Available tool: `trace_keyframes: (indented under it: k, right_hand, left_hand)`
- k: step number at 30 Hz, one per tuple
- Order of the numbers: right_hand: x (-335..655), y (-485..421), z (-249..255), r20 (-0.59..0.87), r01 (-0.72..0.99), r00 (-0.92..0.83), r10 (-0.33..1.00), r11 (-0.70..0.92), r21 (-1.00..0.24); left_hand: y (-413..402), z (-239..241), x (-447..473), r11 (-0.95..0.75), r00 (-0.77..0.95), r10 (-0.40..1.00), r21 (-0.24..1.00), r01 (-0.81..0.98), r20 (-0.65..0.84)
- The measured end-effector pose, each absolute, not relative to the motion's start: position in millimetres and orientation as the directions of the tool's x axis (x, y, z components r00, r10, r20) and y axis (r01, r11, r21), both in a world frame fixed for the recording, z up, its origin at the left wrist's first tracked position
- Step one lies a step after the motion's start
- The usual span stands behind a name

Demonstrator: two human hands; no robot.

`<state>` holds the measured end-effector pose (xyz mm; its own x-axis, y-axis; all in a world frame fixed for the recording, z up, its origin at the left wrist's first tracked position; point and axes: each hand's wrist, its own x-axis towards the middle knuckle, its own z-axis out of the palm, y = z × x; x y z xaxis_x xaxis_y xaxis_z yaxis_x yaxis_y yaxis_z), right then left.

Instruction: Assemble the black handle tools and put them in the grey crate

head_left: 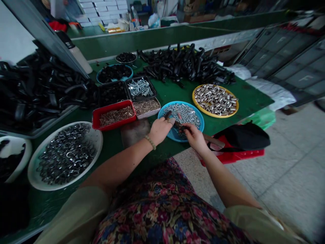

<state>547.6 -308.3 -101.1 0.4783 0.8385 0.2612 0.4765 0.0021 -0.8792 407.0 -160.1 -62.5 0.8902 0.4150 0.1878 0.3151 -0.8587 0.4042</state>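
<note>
My left hand (161, 129), with a beaded bracelet at the wrist, is closed around a small dark part (167, 115) over the near-left side of the blue tray. My right hand (196, 138) grips a wooden-handled tool (214, 141); its handle sticks out to the right and its dark front end lies by my left fingers. Whether the dark part and the tool touch is hard to tell. Beneath both hands, the blue tray (200, 117) holds many small silver metal pieces and a thin screwdriver-like tool with a reddish handle (179, 116).
Around them stand a yellow tray (237, 107) of metal sleeves, a red bin (95, 119) of small pins, a black bin (149, 83) of screws and a white basin (100, 144) of metal rings. Black handle-like parts (182, 64) are heaped behind. A black bag (243, 135) lies right.
</note>
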Motion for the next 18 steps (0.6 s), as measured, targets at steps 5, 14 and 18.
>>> trace_keyframes:
  k: [5, 14, 18]
  right_hand:
    - [562.3, -314.1, -108.2, 0.227, 0.429, 0.491, 0.841, -0.006, -0.903]
    - [524.5, -315.1, -95.3, 0.205, 0.248, 0.480, 0.853, 0.092, -0.964]
    - [523.0, -309.7, -97.4, 0.174, 0.166, 0.542, 0.822, 0.099, -0.981]
  left_hand:
    - [-164.7, -72.1, 431.8, -0.939, 0.929, 0.329, 0.164, 0.303, 0.168]
    - [-159.5, -58.0, 414.0, -0.957, 0.936, 0.288, 0.111, 0.270, 0.204]
    - [-156.9, -64.5, 422.3, -0.940, 0.945, 0.296, 0.218, 0.262, 0.137]
